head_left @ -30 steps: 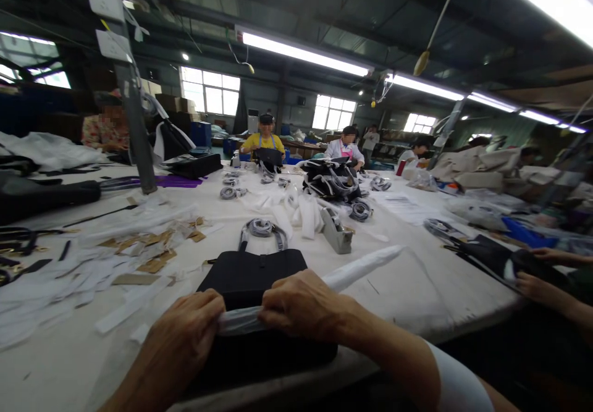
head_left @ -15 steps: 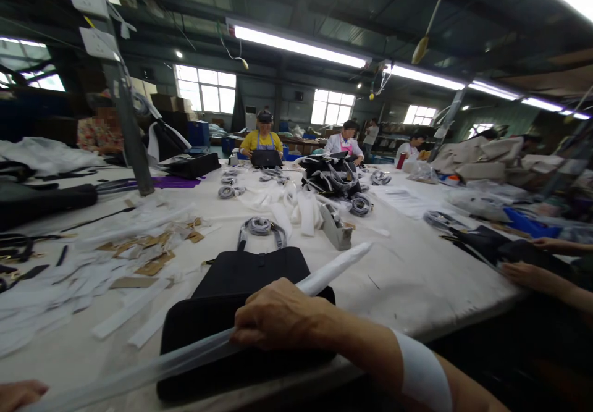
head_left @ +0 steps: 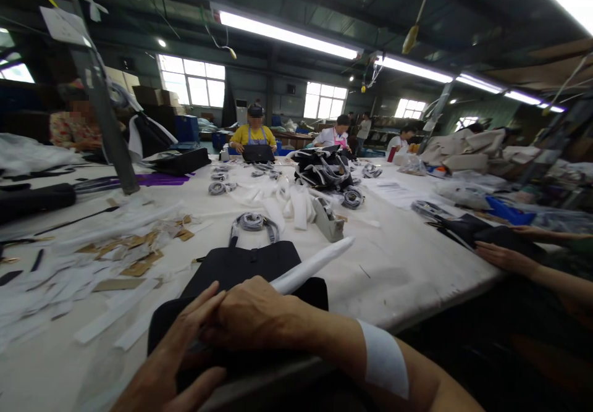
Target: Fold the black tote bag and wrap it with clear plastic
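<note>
A black bag (head_left: 259, 260) lies at the near table edge, its strap coiled in grey wrapping (head_left: 252, 221) beyond it. Over the bag, my right hand (head_left: 254, 313) is closed round a long white translucent strip (head_left: 315, 265), whose free end points up and right. A white patch wraps my right forearm. My left hand (head_left: 180, 350) is at the lower left, against the right hand's fingers, with thumb and fingers apart. Whether it touches the strip is hidden.
White strips and brown scraps (head_left: 143, 256) litter the left. A grey tape dispenser (head_left: 328, 220) stands beyond the bag, near a pile of black bags (head_left: 323, 168). A metal post (head_left: 104, 115) rises at left. Another person's hands (head_left: 507, 257) rest on black material at right.
My left hand has come in from the lower left corner to meet my right hand. The strip's stretch across the bag no longer shows. The view has shifted slightly right.
</note>
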`<state>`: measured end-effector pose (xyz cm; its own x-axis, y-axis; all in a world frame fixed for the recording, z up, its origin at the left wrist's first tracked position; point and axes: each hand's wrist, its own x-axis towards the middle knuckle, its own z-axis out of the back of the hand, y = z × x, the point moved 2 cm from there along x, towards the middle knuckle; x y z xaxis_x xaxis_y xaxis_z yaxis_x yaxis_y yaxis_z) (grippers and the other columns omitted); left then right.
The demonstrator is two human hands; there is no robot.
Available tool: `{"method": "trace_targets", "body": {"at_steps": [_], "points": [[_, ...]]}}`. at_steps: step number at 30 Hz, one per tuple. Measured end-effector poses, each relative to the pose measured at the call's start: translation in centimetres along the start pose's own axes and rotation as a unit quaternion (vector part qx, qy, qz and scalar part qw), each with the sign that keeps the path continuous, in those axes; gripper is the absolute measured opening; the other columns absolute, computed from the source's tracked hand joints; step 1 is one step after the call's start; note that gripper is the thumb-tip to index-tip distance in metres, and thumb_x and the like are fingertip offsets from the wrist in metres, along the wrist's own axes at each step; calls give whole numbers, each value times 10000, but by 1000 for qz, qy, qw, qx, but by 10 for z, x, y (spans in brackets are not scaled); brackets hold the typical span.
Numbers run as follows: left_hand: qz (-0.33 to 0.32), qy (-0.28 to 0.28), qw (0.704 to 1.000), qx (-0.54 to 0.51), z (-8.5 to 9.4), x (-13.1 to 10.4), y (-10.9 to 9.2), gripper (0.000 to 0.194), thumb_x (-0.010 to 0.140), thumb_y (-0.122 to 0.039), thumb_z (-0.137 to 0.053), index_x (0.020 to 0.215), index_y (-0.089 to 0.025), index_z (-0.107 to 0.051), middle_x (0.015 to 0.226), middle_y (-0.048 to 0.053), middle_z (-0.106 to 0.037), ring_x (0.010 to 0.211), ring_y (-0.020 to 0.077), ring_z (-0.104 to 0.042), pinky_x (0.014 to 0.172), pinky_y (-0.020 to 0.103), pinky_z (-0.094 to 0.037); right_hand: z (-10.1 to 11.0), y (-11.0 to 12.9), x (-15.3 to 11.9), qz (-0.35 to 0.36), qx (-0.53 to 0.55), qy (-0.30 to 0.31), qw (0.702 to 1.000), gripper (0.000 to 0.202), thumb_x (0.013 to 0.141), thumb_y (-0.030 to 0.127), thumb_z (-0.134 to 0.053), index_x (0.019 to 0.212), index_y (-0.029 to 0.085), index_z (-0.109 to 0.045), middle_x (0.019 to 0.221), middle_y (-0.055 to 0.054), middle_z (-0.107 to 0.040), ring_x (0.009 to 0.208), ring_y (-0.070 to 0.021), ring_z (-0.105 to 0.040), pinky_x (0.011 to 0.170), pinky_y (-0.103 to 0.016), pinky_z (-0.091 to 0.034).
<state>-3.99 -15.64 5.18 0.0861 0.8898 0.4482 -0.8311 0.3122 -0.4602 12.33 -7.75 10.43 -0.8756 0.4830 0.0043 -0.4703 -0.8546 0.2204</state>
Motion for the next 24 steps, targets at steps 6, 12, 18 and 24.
{"method": "trace_targets", "body": {"at_steps": [6, 12, 18, 24], "points": [[24, 22, 999, -1, -26, 26, 2, 472, 837, -378, -517, 1305, -333, -480, 1082, -19, -709, 886, 212, -703, 741, 248, -572, 10, -16, -13, -19, 80, 4, 997, 556, 841, 669, -406, 1167, 249, -566, 982, -72, -702, 820, -268, -670, 621, -326, -467], [68, 8, 997, 26, -10, 9, 53, 273, 813, -403, -497, 1056, -372, -620, 886, -69, -733, 683, 188, -693, 627, 233, -545, 24, -64, -53, -90, 123, -3, 988, 539, 712, 676, -615, 1096, 298, -618, 955, -8, -684, 877, -223, -634, 687, -272, -434], [56, 38, 997, 40, -5, 5, 51, 439, 728, -492, -611, 1146, -359, -599, 1133, -32, -683, 973, 245, -666, 760, 280, -545, 27, -74, -58, -86, 125, 1, 988, 376, 741, 568, -658, 983, 280, -669, 876, 26, -681, 821, -169, -618, 638, -225, -387], [87, 69, 994, 20, 2, 18, 55, 317, 797, -574, -483, 985, -393, -663, 901, -82, -731, 803, 223, -692, 695, 289, -552, 37, -63, -56, -38, -2, -24, 999, 288, 785, 422, -678, 1004, 246, -614, 992, -12, -679, 886, -199, -626, 637, -247, -380]]}}
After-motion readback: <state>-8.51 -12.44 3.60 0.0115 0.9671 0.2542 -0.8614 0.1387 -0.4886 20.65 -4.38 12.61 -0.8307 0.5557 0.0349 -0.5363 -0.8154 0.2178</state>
